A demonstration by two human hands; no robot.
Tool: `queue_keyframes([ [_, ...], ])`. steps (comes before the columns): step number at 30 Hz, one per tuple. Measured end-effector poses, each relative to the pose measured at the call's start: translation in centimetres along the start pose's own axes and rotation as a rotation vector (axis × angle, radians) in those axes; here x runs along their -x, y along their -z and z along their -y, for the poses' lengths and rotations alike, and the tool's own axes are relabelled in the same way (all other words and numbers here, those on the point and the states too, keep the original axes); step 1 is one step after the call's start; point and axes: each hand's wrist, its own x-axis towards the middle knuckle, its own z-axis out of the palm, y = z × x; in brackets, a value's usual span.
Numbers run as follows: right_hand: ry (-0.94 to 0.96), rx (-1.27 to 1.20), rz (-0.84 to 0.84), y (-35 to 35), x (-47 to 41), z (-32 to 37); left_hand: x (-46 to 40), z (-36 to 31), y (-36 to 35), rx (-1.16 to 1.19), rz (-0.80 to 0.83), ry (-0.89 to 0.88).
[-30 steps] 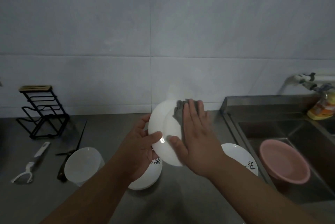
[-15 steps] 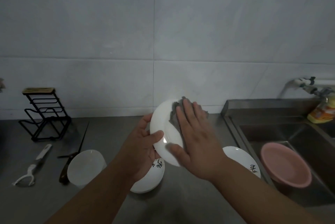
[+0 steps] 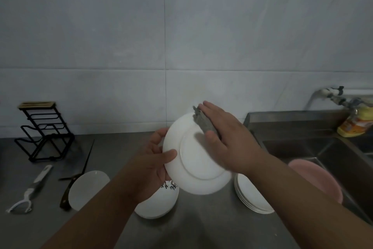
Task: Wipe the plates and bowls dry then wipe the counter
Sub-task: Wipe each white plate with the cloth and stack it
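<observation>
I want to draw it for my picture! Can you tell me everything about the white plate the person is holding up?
The round white glossy plate, ceramic by its look, is held up above the grey counter, tilted, with its underside and raised foot ring facing the camera. The left hand grips its left rim, thumb on the back. The right hand presses a crumpled grey cloth flat against its upper right part. No chips or marks show.

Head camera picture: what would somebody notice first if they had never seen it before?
Right in the middle, the left hand grips a white plate by its rim, underside up, while the right hand presses a grey cloth flat on it. Next, a pink basin sits in the sink on the right, and a yellow bottle stands behind it.
</observation>
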Motion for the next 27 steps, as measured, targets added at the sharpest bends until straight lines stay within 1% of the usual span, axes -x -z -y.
queue_keyframes([
  [2,-0.054,-0.02,-0.046,-0.1,0.0,0.5,-0.3,-0.3,-0.2,0.042,-0.018,-0.029],
  [5,-0.159,-0.103,-0.149,-2.1,2.8,2.4,-0.7,-0.4,-0.3,0.12,-0.077,-0.105],
  [7,-0.231,-0.192,-0.123,-3.5,4.8,3.7,-0.8,-0.2,-0.3,0.153,-0.105,-0.135],
  [9,-0.286,-0.189,-0.075,-3.7,4.7,3.4,-0.7,0.1,-0.3,0.155,-0.101,-0.11],
  [12,-0.323,-0.2,-0.113,-1.9,1.4,1.0,-0.6,0.7,-0.8,0.133,-0.082,-0.082],
  [14,-0.295,-0.23,-0.145,-0.9,0.0,0.0,-0.9,0.8,-1.5,0.148,-0.1,-0.117],
  [16,-0.267,-0.25,-0.168,-1.4,0.8,0.3,-1.3,0.7,-2.2,0.19,-0.127,-0.173],
  [18,-0.28,-0.304,-0.182,-3.0,3.0,1.9,-1.6,0.8,-2.4,0.221,-0.157,-0.192],
  [20,-0.326,-0.406,-0.21,-4.6,4.9,3.0,-1.6,1.0,-2.1,0.225,-0.154,-0.154],
  [22,-0.384,-0.467,-0.272,-4.5,4.7,2.4,-1.6,0.7,-1.7,0.195,-0.089,-0.042],
  [24,-0.337,-0.49,-0.307,-3.1,3.3,0.7,-1.6,0.2,-1.3,0.158,-0.023,0.056],
  [27,-0.202,-0.465,-0.235,-0.6,0.9,-0.9,-1.9,-0.1,-1.3,0.102,-0.081,0.057],
])
